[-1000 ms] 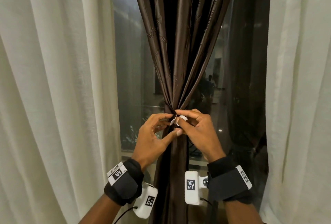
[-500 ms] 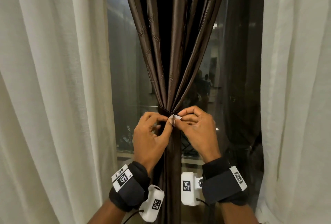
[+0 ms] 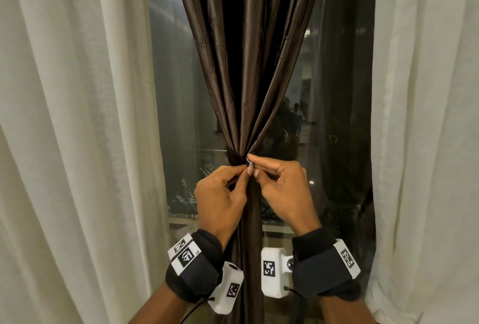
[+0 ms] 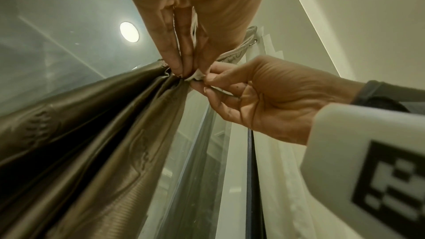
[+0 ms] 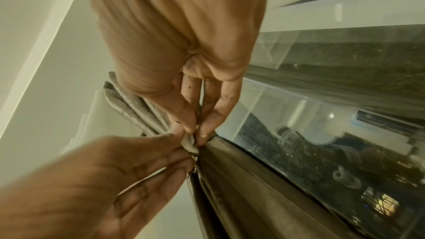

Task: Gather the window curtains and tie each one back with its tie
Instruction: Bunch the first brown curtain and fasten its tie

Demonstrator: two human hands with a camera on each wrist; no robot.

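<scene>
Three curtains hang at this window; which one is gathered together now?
The dark brown curtain in the middle, cinched at a waist where both hands pinch its tie. The two white curtains beside it hang loose.

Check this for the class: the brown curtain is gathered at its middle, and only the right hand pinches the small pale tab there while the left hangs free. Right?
Not quite. Both hands pinch the pale tab: the left hand too, not only the right hand. The head view shows it. The brown curtain is gathered.

Dark window glass [image 3: 178, 95] reflects a round ceiling light [image 4: 129, 31]; pale wall [image 4: 368, 15] meets the ceiling; dim building interior shows beyond the pane.
</scene>
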